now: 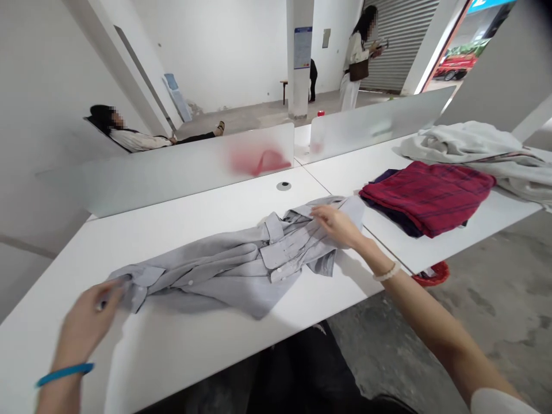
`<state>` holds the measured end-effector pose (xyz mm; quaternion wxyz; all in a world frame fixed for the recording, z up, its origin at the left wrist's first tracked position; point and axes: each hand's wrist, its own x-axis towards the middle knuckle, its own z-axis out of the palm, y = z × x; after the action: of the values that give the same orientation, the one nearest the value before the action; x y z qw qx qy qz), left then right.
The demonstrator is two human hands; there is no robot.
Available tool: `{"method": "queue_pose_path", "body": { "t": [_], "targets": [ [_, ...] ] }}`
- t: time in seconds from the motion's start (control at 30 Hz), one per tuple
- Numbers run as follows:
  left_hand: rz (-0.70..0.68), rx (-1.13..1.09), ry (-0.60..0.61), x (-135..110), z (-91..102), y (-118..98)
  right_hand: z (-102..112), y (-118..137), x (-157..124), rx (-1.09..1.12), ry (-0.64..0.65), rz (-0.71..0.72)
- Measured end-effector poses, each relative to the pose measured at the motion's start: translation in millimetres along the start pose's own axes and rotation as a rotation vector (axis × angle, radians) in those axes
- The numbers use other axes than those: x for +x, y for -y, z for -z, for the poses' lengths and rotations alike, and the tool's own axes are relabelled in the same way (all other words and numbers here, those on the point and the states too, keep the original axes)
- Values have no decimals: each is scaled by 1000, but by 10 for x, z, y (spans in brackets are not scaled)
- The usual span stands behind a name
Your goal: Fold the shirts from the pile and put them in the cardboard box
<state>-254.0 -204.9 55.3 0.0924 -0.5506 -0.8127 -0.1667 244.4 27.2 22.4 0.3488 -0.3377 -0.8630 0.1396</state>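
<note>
A grey button-up shirt [224,259] lies stretched lengthwise across the white table, its collar toward the left and its cloth bunched in folds. At the collar end is my left hand [88,316], slightly blurred, with thumb and fingers pinched on the collar's edge. My right hand [338,225] is on the shirt's far right part, fingers curled together onto the cloth; their tips are partly hidden. A cuff with buttons shows between the hands, closer to the right one.
Right of the shirt lies a folded red plaid garment [426,192] on darker cloth. Beyond it is a pile of pale cloth [474,144]. A frosted divider [185,167] runs along the white table's [164,356] back edge. A red basket [433,276] is below; people are behind the divider.
</note>
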Motion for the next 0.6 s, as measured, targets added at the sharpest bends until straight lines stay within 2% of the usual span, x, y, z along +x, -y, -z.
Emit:
{"method": "queue_pose_path", "body": {
  "t": [0.03, 0.13, 0.23, 0.3, 0.4, 0.47, 0.6],
  "targets": [
    [-28, -57, 36, 10, -121, -161, -124, 190, -19, -7, 134, 74],
    [-250, -189, 184, 20, -449, -721, -412, 622, -72, -136, 464, 210],
    [-491, -152, 266, 19, -723, -1110, -485, 747, -126, -272, 601, 232],
    [-565, -87, 304, 12, -855, -1185, -406, 694, -180, -272, 588, 202],
    [-536, -89, 299, -3, -942, -1130, -246, 560, -321, -230, 555, 145],
    [-528, -113, 311, -10, -928, -1089, -216, 500, -437, -259, 558, 121],
    [-573, -98, 425, -17, -810, -1110, -356, 463, -522, -356, 560, 28]
  ]
}}
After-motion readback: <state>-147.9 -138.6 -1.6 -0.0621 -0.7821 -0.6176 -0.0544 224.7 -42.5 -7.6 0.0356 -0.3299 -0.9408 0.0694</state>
